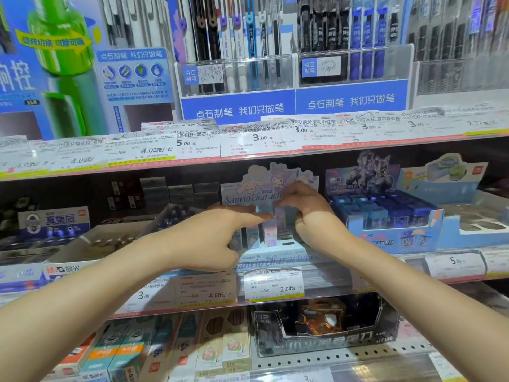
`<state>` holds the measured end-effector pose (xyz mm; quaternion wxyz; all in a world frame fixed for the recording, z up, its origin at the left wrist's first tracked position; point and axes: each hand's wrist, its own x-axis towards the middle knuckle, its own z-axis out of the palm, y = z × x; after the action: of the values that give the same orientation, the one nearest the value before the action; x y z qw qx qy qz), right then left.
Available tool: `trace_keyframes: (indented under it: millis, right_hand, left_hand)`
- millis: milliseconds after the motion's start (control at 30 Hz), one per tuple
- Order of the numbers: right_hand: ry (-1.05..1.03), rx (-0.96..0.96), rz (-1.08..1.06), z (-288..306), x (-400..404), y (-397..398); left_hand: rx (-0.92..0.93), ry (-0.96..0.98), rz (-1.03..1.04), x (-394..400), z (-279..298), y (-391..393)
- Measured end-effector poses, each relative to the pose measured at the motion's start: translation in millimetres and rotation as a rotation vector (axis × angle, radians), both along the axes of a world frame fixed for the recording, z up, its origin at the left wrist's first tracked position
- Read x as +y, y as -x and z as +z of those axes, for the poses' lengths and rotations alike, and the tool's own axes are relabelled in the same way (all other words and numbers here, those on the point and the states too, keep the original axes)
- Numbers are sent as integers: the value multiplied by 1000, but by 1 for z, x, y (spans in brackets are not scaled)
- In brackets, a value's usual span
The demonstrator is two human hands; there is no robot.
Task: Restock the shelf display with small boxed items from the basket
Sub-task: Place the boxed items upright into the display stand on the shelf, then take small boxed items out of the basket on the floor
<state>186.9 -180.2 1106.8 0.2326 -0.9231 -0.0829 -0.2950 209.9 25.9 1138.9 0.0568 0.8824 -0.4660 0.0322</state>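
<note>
Centrally, both the left hand [212,238] and right hand [305,213] pinch a small pastel box [271,228] standing upright in the display tray [275,257]; a sideways nudge could topple neighbouring boxes [249,235].

middle shelf [413,260] | Sanrio display box [275,255] sits centre, on shelf | blue sharpener display box [391,232] just right of it | white open carton [91,244] to its left | price tags [275,282] on shelf edge below it
</note>
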Motion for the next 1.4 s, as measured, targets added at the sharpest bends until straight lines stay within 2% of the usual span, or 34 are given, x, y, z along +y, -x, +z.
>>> trace_keyframes:
  millis: [333,433,567,667,800,1033,1233,1400]
  right_hand:
    - [-51,43,-24,8,4,8]
    - [-31,6,-27,9,2,20]
    - [-34,-110,64,3,-8,40]
    - [-47,-162,148,-1,-18,60]
    - [-166,-140,333,-10,-31,88]
    - [-309,94,494,-60,-44,127]
    - [-418,437,486,-153,-36,160]
    - [-380,673,411,-244,-17,193]
  left_hand:
    - [-36,99,-45,-5,-1,-10]
    - [-57,224,4,-13,4,-6]
    - [-262,440,-5,-29,7,15]
    - [-302,507,24,-41,3,38]
    - [-294,524,73,-51,-14,70]
    - [-66,532,185,-52,-71,119]
    - [188,401,270,-24,-159,144]
    - [427,258,349,11,-250,160]
